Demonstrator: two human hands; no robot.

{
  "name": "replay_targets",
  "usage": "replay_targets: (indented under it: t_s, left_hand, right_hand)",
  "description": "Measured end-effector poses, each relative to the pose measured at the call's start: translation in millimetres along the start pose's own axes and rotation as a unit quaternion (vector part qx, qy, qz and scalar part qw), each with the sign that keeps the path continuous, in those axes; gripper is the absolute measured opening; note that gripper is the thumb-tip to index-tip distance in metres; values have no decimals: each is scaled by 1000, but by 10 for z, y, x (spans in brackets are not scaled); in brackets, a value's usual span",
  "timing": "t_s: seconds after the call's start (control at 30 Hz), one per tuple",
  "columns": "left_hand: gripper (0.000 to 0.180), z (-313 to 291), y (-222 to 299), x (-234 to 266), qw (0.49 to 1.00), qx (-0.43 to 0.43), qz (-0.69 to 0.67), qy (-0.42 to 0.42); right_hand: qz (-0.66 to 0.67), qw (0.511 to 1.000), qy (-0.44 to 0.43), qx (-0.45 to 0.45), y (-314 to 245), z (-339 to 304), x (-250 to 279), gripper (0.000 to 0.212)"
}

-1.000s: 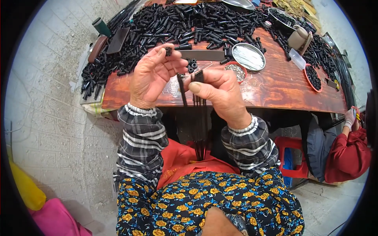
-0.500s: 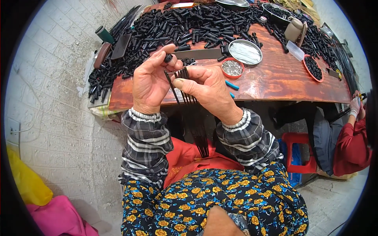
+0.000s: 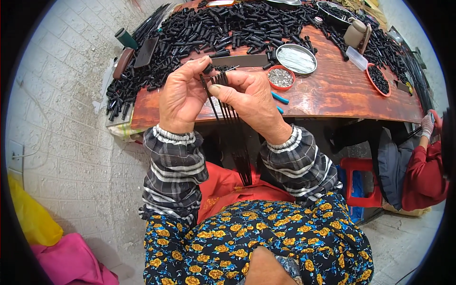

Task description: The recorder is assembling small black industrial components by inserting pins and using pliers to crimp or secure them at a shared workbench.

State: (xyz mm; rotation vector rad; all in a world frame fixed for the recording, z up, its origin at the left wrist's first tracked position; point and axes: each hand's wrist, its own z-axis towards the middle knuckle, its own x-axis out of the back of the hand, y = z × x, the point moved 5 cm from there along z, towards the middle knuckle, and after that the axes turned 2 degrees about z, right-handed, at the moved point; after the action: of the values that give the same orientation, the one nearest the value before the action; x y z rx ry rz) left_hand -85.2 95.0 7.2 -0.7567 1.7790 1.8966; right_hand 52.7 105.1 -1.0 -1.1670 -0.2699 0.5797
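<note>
In front of my body, my right hand [image 3: 254,102] is closed around the upper ends of a bundle of thin black rods [image 3: 236,147]. The rods fan slightly and hang down toward my lap. My left hand [image 3: 179,97] pinches a small black plastic piece [image 3: 208,70] between thumb and fingertips, just above the rod tops. A thin pale wire [image 3: 232,69] sticks out by the rod tops, between the two hands. One rod [image 3: 212,100] stands apart on the left, close to my left fingers. Exactly how the wire meets the rods is hidden by my fingers.
Black plastic tubes [image 3: 237,26] pile across the wooden table [image 3: 327,97]. A dish of pale wires [image 3: 297,59], a red-rimmed dish of small metal bits [image 3: 280,78] and blue-handled pliers [image 3: 280,98] lie right of my hands. Another person's gloved hand [image 3: 427,125] shows at far right.
My left hand has tipped inward, and its fingers and the black piece sit closer to the rod tops. A pale wire now shows above the rods. My right hand keeps its grip.
</note>
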Motion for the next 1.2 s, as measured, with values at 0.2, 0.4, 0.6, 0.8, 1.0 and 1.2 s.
replay_targets:
  t_s: [0.2,0.4,0.6,0.8,1.0,1.2]
  left_hand:
    - [13,0,-18,11,1000,10,10,26]
    - [12,-5,-20,19,999,10,29,26]
    - [13,-93,-15,-65,994,-12,100,51]
    - [13,-117,6,-45,989,-55,124,55]
    - [9,-117,28,-31,989,-41,134,54]
    - [9,-206,2,-102,986,-60,137,68]
  right_hand:
    - [14,999,22,21,-54,11,-14,22]
    - [-6,999,33,31,-86,14,-3,35]
    - [-29,998,33,42,-43,39,20,29]
    - [-26,999,33,26,20,95,-35,15]
    - [-88,996,25,18,44,112,9,12]
    - [-60,998,36,-7,79,111,-3,10]
